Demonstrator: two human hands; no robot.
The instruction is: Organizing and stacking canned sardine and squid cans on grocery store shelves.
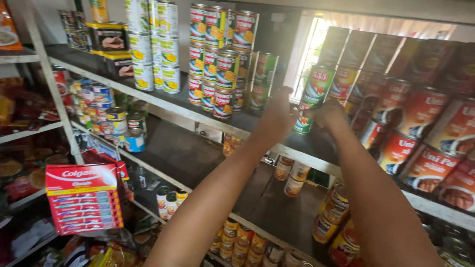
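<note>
Two stacked green cans (312, 96) are gripped upright between the left hand (277, 114) and the right hand (329, 114), above the shelf (198, 116).

Stacked on a shelf (277, 141), between can stacks (217, 59) at left and larger tins (420, 128) at right: two cans (312, 96). Below left, a hanging toothpaste card (83, 198).

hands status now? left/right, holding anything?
Left hand: closed on the green cans.
Right hand: closed on the same stack.
</note>
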